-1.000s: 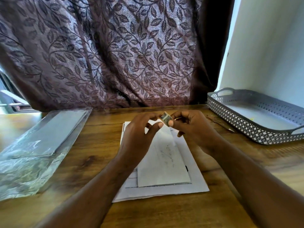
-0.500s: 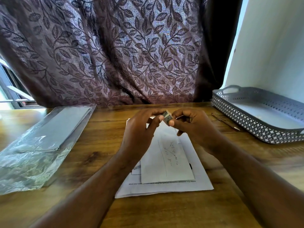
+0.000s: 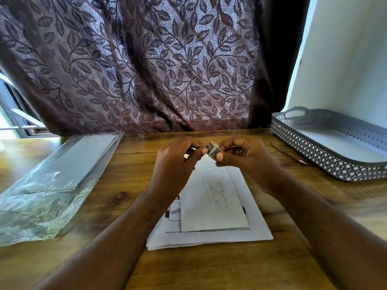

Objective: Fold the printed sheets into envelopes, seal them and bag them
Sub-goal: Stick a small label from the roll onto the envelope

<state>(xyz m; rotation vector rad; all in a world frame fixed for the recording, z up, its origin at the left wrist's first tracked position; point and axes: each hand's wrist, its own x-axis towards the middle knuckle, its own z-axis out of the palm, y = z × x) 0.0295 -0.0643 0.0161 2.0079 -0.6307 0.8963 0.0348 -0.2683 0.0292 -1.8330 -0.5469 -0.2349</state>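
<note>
A white folded envelope (image 3: 211,201) with faint handwriting lies on top of a stack of printed sheets (image 3: 209,235) in the middle of the wooden table. Above its far end, both hands hold a small roll of clear tape (image 3: 213,150). My right hand (image 3: 245,158) grips the roll between thumb and curled fingers. My left hand (image 3: 176,162) pinches at the roll's edge with thumb and forefinger. A clear plastic bag (image 3: 48,185) holding flat grey contents lies at the left.
A grey perforated tray (image 3: 326,162) with handles stands at the right, near a white wall. A thin pen (image 3: 289,153) lies beside its front-left side. A leaf-patterned curtain hangs behind the table's far edge.
The view has tilted up slightly, and both hands stay at the tape roll, with small finger movements on it. The envelope and sheets have not moved.
</note>
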